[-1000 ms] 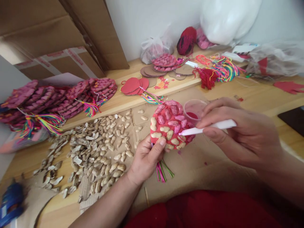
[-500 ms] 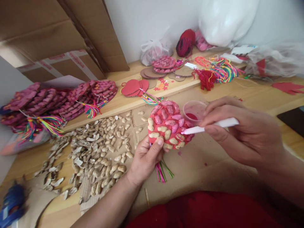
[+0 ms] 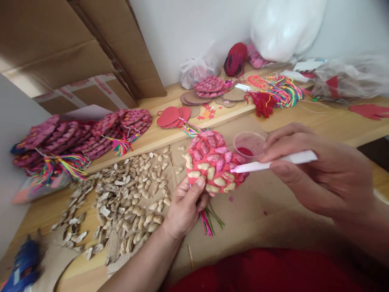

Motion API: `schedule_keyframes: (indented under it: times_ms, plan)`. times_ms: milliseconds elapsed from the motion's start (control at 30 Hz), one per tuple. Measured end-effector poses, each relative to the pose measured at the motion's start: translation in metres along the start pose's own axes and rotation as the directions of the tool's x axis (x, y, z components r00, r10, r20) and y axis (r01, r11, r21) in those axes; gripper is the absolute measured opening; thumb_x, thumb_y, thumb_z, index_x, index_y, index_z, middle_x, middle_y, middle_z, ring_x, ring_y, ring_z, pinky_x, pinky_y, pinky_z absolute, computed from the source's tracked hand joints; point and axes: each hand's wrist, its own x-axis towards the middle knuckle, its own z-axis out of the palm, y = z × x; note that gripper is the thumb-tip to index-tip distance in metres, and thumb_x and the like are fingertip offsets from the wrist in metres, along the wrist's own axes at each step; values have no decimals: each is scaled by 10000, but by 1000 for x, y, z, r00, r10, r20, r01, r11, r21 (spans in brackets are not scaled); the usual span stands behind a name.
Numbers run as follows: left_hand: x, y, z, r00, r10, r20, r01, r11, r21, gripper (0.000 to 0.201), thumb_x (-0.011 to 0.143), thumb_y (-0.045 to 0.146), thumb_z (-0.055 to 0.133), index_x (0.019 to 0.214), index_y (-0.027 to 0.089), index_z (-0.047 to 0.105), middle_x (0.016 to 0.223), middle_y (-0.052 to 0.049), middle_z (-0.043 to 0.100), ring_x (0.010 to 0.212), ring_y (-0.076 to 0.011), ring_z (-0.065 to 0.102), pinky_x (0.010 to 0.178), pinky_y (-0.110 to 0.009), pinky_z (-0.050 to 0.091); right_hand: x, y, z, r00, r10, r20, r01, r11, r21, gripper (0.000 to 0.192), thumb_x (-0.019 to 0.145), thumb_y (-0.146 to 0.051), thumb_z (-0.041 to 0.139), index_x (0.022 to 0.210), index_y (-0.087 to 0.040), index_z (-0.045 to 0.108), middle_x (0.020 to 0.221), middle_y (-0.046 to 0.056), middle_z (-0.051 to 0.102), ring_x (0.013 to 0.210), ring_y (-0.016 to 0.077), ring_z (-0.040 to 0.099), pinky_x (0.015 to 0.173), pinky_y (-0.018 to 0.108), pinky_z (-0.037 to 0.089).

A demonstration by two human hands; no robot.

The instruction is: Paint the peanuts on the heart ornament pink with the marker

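Observation:
My left hand (image 3: pixel 188 200) grips the lower edge of a round red disc (image 3: pixel 199 155) covered in peanut shells, thumb on its front. Shells on the upper and right parts are pink; those at the lower left are bare tan. A pink and green tassel (image 3: pixel 208 221) hangs below it. My right hand (image 3: pixel 316 170) pinches a white paintbrush (image 3: pixel 276 162), whose pink-stained tip meets the shells at the disc's right side. Behind the right fingers stands a clear plastic cup (image 3: pixel 249 140) with dark pink paint in it.
Loose peanut shells (image 3: pixel 133 202) spread over cardboard at the left. Stacked pink shell discs (image 3: pixel 60 136) with tassels sit on the raised shelf, beside plain red discs (image 3: pixel 168 117). A blue glue gun (image 3: pixel 26 263) lies front left. Yarn (image 3: pixel 235 59) and colourful cords (image 3: pixel 285 91) lie at the back.
The view has shifted slightly. The brush tip has moved a little left along the shells, and the disc is still held in my left hand.

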Motion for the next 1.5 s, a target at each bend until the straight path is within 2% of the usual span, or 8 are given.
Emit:
schedule_keyframes:
  times_ms: [133, 500, 633, 833, 1033, 1200, 1300, 1500]
  plan:
    - [-1, -1, 0, 1000, 3, -4, -3, 1000, 4, 310, 887, 449, 751, 851, 173, 614, 690, -2, 673, 423, -34, 329, 397, -167, 199, -1, 1, 0, 999, -9, 45, 9, 1000, 1, 118, 865, -206, 680, 958, -277, 691, 837, -4, 712, 948, 211, 666, 849, 389, 510]
    - [-1, 0, -1, 1000, 16, 18, -16, 1000, -9, 283, 907, 423, 734, 866, 169, 616, 700, -11, 683, 420, -35, 321, 403, -179, 187, -1, -1, -2, 999, 0, 34, 0, 1000, 4, 107, 880, -235, 661, 958, -304, 688, 820, -2, 704, 942, 231, 670, 828, 414, 526]
    - [-1, 0, -2, 999, 19, 29, -19, 1000, -2, 276, 914, 427, 725, 876, 171, 626, 710, -12, 679, 431, -37, 319, 415, -184, 188, 0, -2, -2, 1000, -4, 13, 3, 1000, 8, 97, 879, -212, 657, 928, -292, 685, 792, -6, 697, 904, 209, 675, 839, 391, 528]
    - [-1, 0, -1, 998, 38, 55, -38, 999, -2, 245, 919, 401, 721, 882, 172, 642, 729, -16, 680, 453, -42, 319, 428, -190, 197, 0, -2, -1, 1000, 2, 29, -3, 1000, 22, 111, 879, -218, 667, 959, -291, 686, 825, -10, 712, 974, 214, 686, 858, 392, 530]
    - [-1, -1, -2, 998, 46, 52, -46, 999, 7, 255, 915, 421, 722, 889, 177, 650, 727, -14, 675, 453, -47, 309, 423, -193, 186, 0, -2, -2, 999, 29, -12, -29, 999, 45, 117, 878, -197, 661, 952, -283, 689, 833, -11, 711, 959, 202, 700, 859, 381, 532]
    - [-2, -1, -1, 999, 33, 27, -34, 999, 29, 283, 896, 441, 740, 871, 178, 639, 719, -10, 662, 460, -52, 306, 427, -197, 184, 0, -2, -1, 999, 7, 36, -7, 1000, 11, 103, 875, -229, 675, 954, -294, 689, 828, -10, 719, 980, 224, 694, 852, 396, 531]
    - [-2, 0, 0, 1000, 20, 13, -21, 999, 35, 296, 890, 453, 744, 874, 176, 638, 716, -16, 673, 456, -53, 316, 428, -198, 190, -1, -2, -1, 1000, 26, 12, -26, 1000, 7, 101, 873, -224, 671, 942, -296, 690, 809, -6, 707, 965, 235, 705, 855, 408, 532]
    - [0, 0, -1, 1000, 22, 0, -22, 1000, 20, 294, 887, 447, 749, 862, 174, 642, 704, -16, 675, 451, -52, 328, 416, -189, 195, -1, -3, -1, 999, 1, 53, -2, 1000, 23, 116, 891, -233, 669, 990, -290, 690, 858, -9, 733, 998, 208, 685, 881, 377, 536]
